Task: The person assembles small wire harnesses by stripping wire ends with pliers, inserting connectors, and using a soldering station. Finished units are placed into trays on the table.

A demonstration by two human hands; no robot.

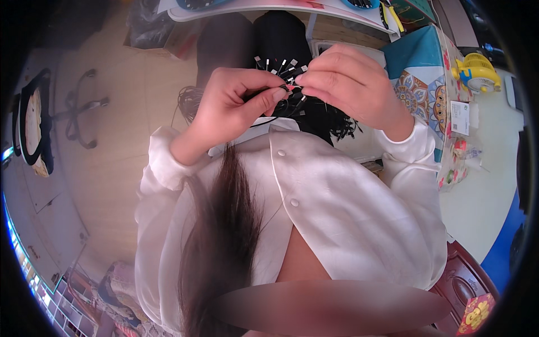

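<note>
Both hands meet over the lap, fingertips almost touching. My left hand (238, 104) is closed, thumb and forefinger pinching a thin black cable (272, 119). From the other side my right hand (356, 84) pinches at the same spot, its fingers covering most of what is in them. A tiny red bit shows between the two sets of fingertips. Behind and below them lies a bundle of black USB cables (289, 70) with metal plugs fanned outward. More black cable ends (343, 128) hang below my right hand, and loops of thin cable (188, 104) show left of my left hand.
Ahead runs the curved edge of a white table (185, 16), with yellow-handled pliers (396, 19) at its right. On the right are a patterned cloth (418, 92) and a yellow fan (477, 73). A wheeled chair base (81, 112) stands at the left.
</note>
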